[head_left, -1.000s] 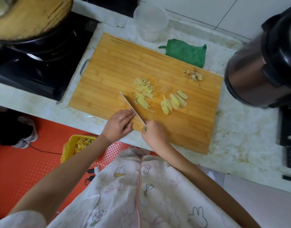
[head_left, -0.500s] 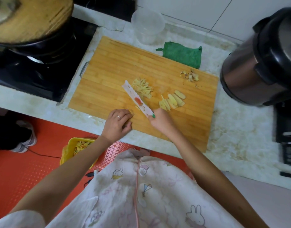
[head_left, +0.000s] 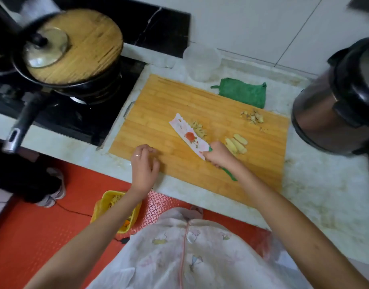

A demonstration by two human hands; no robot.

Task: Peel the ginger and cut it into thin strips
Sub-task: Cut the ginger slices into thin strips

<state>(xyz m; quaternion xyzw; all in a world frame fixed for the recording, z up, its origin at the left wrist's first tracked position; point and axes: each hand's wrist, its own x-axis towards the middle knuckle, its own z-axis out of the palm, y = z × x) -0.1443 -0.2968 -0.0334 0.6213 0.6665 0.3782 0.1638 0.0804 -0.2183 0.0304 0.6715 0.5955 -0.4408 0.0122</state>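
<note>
On the bamboo cutting board [head_left: 158, 101] lie a small heap of thin ginger strips [head_left: 198, 128], partly hidden behind the knife blade, and several pale ginger slices [head_left: 238, 142] to their right. Ginger peel scraps [head_left: 252, 117] sit near the board's far right corner. My right hand [head_left: 219, 155] grips the green handle of a white knife [head_left: 188, 137] with a red flower print; its blade lies tilted flat beside the strips. My left hand [head_left: 145, 163] hovers at the board's near left edge, fingers loosely curled, holding nothing.
A black pan with a round wooden lid [head_left: 75, 46] stands on the stove at left. A clear plastic tub [head_left: 201, 61] and a green cloth [head_left: 242, 91] lie behind the board. A dark cooker pot [head_left: 333, 105] stands right. A yellow bin [head_left: 114, 209] sits below the counter.
The knife went from cutting edge-down to blade tilted flat against the strips, and my right hand moved up and right. My left hand drew back to the left, its fingers now curled.
</note>
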